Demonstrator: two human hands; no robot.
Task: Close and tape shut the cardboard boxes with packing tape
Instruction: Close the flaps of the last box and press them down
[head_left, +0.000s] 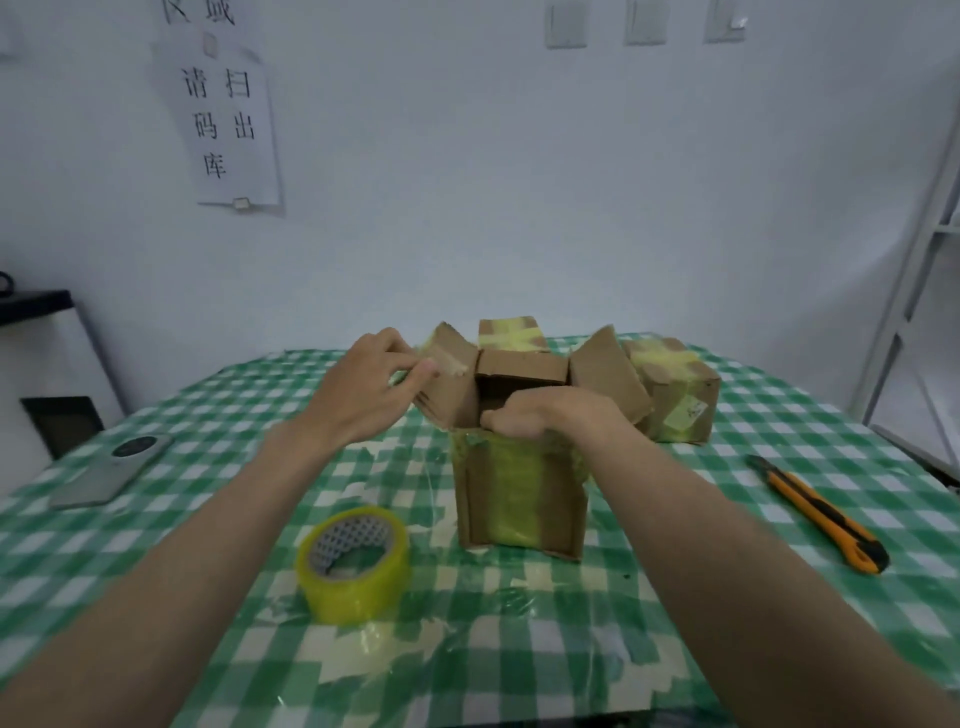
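Fingers (415, 370) of the left hand (358, 389) pinch the left flap (448, 374); right hand (550, 418) grips the box (519, 499) rim (flaps open). Released early, flaps may spring back.

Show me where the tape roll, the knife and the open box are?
Tape roll (353, 564): head view, on its yellow outer side.
Knife (818, 514): head view, middle of its orange handle.
Open box (519, 499): head view, on its taped front wall.

White wall (519, 182), paper sign (228, 124), checkered table (156, 493).
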